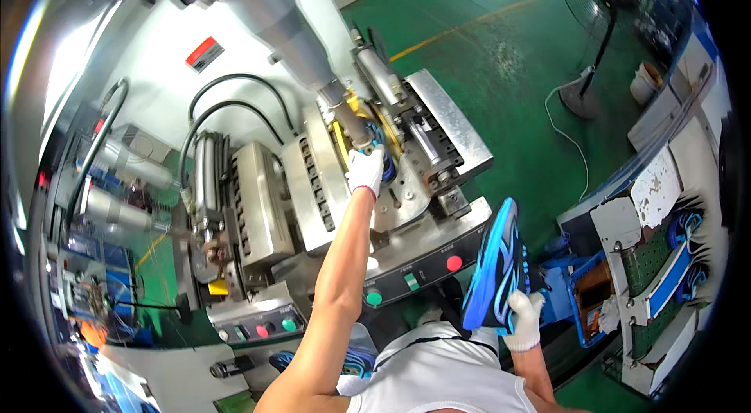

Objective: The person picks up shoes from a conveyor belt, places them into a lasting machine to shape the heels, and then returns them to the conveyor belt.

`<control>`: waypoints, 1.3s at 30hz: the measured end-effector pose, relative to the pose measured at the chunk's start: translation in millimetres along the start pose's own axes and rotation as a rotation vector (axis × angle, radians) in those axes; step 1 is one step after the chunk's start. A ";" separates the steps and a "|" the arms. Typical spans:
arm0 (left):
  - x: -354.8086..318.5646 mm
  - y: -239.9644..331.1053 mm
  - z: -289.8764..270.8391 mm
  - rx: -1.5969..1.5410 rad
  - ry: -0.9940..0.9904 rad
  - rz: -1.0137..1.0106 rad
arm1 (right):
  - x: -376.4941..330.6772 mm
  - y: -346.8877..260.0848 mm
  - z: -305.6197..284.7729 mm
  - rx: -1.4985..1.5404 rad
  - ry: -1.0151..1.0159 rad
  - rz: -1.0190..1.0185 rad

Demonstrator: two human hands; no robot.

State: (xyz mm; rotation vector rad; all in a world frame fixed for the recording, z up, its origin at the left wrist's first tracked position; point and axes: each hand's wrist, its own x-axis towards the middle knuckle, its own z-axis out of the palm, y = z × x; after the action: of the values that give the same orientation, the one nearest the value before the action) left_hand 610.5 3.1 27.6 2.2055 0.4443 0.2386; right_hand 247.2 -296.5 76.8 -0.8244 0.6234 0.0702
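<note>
Plainly, closest to you, your white-gloved right hand [524,321] is closed around the lower end of a blue shoe [491,260], its other end pointing up and away beside your lap. Partly hidden by your left forearm, blue-and-black footwear [360,362] lies low by your waist. Ahead of you runs a dark control panel [426,263] with a red button [454,263] and a green button [374,298]. Beyond it, your gloved left hand [366,169] reaches into the metal machine [313,170], at the foot of its slanting shaft [352,122] and just beside another blue item [388,168]; you cannot tell whether its fingers grip anything. Off right stands a rack [645,288] carrying more blue shoes [688,229]. Farther off, a pedestal fan [583,100] stands on the green floor [477,53].
</note>
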 end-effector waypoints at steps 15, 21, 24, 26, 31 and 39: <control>-82.7 9.7 -93.6 -0.948 -0.162 -0.146 | 68.5 -14.1 64.1 -0.940 -0.159 -0.827; -278.4 -73.0 -234.2 -0.500 -0.189 -0.371 | 206.1 -34.4 274.9 -0.744 -0.548 -0.294; -371.5 -112.1 -276.6 -0.483 -0.164 -0.393 | 310.2 17.7 356.1 -1.601 -0.316 -0.665; -447.1 -141.0 -295.3 0.059 -0.051 -0.771 | 358.3 53.5 386.0 -1.934 -0.392 -0.746; -595.8 -142.1 -302.0 0.127 0.320 -1.339 | 399.3 136.9 342.5 -1.455 -0.457 -0.968; -564.6 -276.4 -194.5 -0.097 0.646 -1.435 | 407.9 86.3 355.0 -1.959 -0.358 -0.756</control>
State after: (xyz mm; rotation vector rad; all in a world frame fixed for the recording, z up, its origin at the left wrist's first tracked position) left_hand -34.5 78.5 -78.5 1.1951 2.1101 0.1467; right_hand 730.9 -59.1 -20.8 -2.7954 -0.3797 0.1259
